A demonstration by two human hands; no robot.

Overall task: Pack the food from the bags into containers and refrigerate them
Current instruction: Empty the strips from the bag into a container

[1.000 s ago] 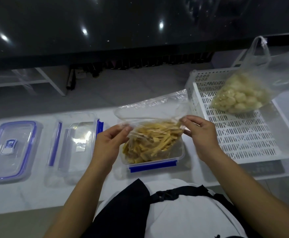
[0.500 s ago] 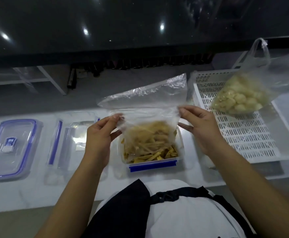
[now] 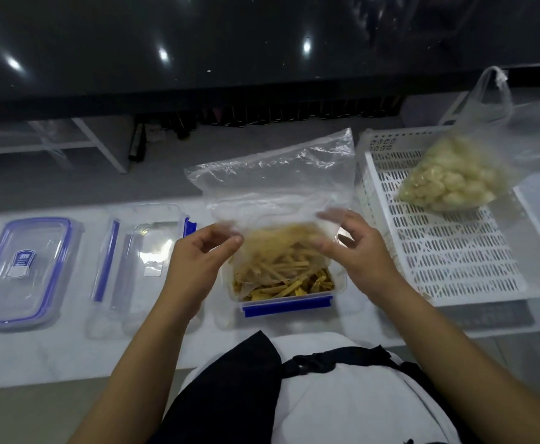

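Left hand (image 3: 198, 257) and right hand (image 3: 355, 251) pinching clear bag (image 3: 275, 190) upended over container (image 3: 286, 291) at bench (image 3: 54, 350) front edge. Yellow strips (image 3: 281, 277) spilling in.

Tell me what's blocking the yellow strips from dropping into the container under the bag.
Nothing visible: the clear bag, held by the left hand and right hand, hangs directly over the open container, strips already spilling in.

White counter (image 3: 54, 354) across lower frame; glossy dark panel (image 3: 198, 43) with light reflections above; grey floor (image 3: 230, 149) and white frame legs (image 3: 98, 145) mid-left.
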